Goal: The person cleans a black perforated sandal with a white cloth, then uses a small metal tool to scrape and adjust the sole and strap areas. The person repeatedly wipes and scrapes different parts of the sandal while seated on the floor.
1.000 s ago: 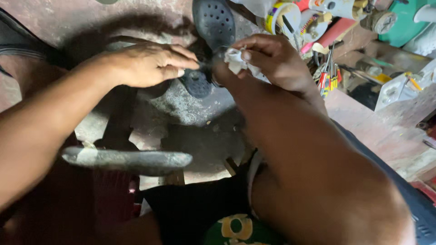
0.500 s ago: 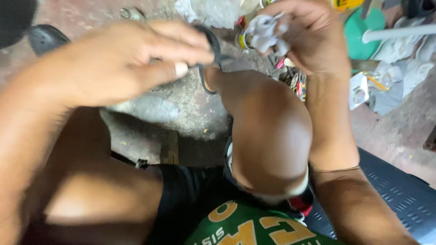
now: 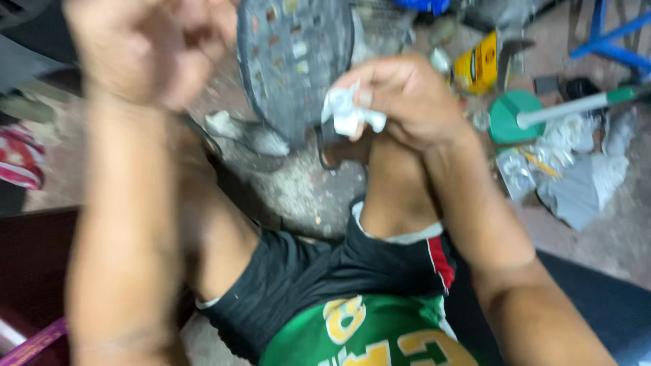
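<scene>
My left hand (image 3: 159, 47) is raised at the upper left, blurred, its fingers curled onto the edge of a dark grey shoe sole (image 3: 295, 61) with small coloured studs, held upright. My right hand (image 3: 407, 102) pinches a crumpled white rag (image 3: 349, 112) and presses it against the lower right edge of the sole. Both forearms come up from the bottom of the view over my bent knees and black shorts (image 3: 305, 278).
Concrete floor (image 3: 298, 190) lies under the sole. At right sit a yellow can (image 3: 478, 64), a green round lid with a white handle (image 3: 519, 115), crumpled plastic and paper (image 3: 576, 176), and blue chair legs (image 3: 610, 34). A red cloth (image 3: 20, 159) lies at left.
The view has swung and my left hand rose up and left. The shoe sole now stands upright in full view, with my right hand's rag against its edge.
</scene>
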